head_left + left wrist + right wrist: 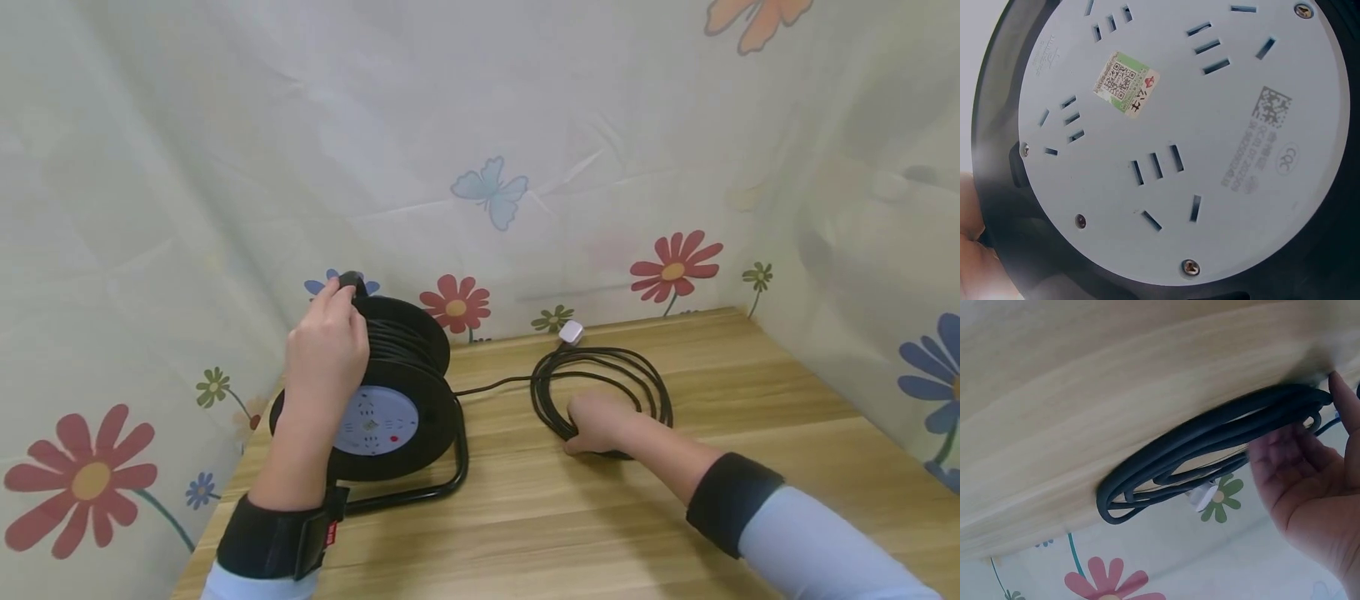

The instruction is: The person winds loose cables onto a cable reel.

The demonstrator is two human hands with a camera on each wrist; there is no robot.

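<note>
- Head view: a black round cable reel with a pale blue socket face [390,400] stands upright in a black tubular metal stand [450,479] on the light wooden table [525,517], near the table's left rear corner. Black cable is wound on its drum.
- From the reel a black cable runs right along the table to a loose coil of black rubber cable [600,379], which lies flat to the right of the reel; a small white plug [572,332] rests at the coil's far edge.
- A pale cloth backdrop printed with flowers and butterflies [487,192] hangs behind and on both sides of the table.
- The left hand [326,346] sits on top of the reel, fingers curled round the black knob [348,282] at its upper rim. The right hand [600,423] lies on the near side of the coil, fingers curled over the strands and gripping them. Both wrists wear black straps.
- Left wrist view: the reel's pale blue socket face [1172,137] fills the frame, with socket slots, screws, a square code sticker [1125,82] and printed marks, ringed by the black rim [997,156]. A bit of the hand shows at the lower left edge.
- Right wrist view: the coil [1210,456] lies against the table [1116,394], its strands bunched together, the white plug [1204,495] beside it. The right hand [1304,481] shows its palm, fingertips touching the strands.
</note>
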